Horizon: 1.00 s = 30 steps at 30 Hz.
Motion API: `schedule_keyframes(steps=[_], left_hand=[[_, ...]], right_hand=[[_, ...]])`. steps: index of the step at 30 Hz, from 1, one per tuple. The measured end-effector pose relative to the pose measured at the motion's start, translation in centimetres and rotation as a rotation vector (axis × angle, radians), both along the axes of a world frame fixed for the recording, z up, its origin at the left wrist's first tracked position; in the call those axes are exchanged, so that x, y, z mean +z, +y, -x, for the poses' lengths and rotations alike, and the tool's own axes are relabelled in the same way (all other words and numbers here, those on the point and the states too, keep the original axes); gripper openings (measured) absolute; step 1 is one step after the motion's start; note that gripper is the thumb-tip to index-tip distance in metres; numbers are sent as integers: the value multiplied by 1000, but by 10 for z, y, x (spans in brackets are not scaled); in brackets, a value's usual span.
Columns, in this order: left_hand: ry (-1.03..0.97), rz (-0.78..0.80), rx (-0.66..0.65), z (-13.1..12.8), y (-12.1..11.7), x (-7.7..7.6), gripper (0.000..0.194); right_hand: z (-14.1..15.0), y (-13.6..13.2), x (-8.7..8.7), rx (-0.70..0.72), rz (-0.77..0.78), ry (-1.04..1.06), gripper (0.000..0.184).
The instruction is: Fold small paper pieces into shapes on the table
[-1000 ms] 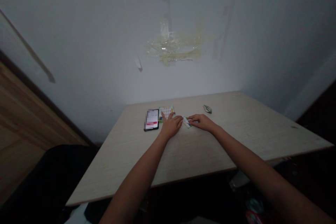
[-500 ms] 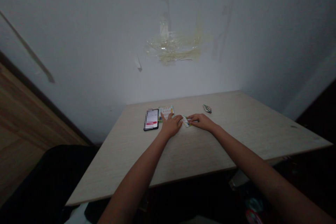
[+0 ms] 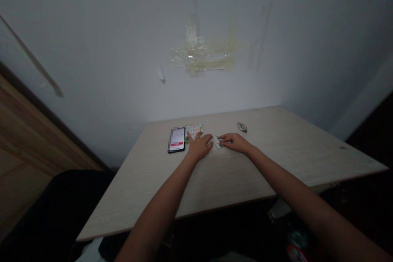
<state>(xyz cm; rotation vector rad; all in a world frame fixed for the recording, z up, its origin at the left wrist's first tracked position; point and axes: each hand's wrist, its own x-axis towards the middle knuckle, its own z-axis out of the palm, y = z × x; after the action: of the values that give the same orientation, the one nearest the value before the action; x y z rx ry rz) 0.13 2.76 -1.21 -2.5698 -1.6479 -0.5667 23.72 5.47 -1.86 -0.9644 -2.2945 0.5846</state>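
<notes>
My left hand (image 3: 199, 146) lies with fingers spread. Its left-side fingers rest on a printed sheet (image 3: 194, 129) with rows of small pictures, and its other fingertips touch the left edge of a small printed paper piece (image 3: 216, 142). From the right, my right hand (image 3: 236, 143) has its fingers pressed together on the right edge of that piece. The piece lies at or just above the tabletop between both hands; its print is too small to read. Left of the sheet is a smartphone (image 3: 177, 140), its screen lit and partly blurred.
A small folded colourful paper item (image 3: 242, 127) lies behind my right hand on the pale wooden table (image 3: 233, 180). Behind the table rises a grey wall (image 3: 129, 49) with a patch of clear tape (image 3: 208, 59). A dark seat-like shape (image 3: 61, 204) stands at left.
Both hands stay almost in place. The fingers of my right hand have shifted very slightly at the paper piece's edge.
</notes>
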Motion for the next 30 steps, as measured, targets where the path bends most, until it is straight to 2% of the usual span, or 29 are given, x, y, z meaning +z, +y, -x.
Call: schedule_keyframes(steps=[20, 30], left_hand=[[108, 31, -68, 5, -4, 2, 38], [104, -46, -152, 4, -12, 4, 38]], right_hand=[[-1, 2, -4, 35, -47, -12, 26], [1, 0, -2, 3, -56, -22, 26]])
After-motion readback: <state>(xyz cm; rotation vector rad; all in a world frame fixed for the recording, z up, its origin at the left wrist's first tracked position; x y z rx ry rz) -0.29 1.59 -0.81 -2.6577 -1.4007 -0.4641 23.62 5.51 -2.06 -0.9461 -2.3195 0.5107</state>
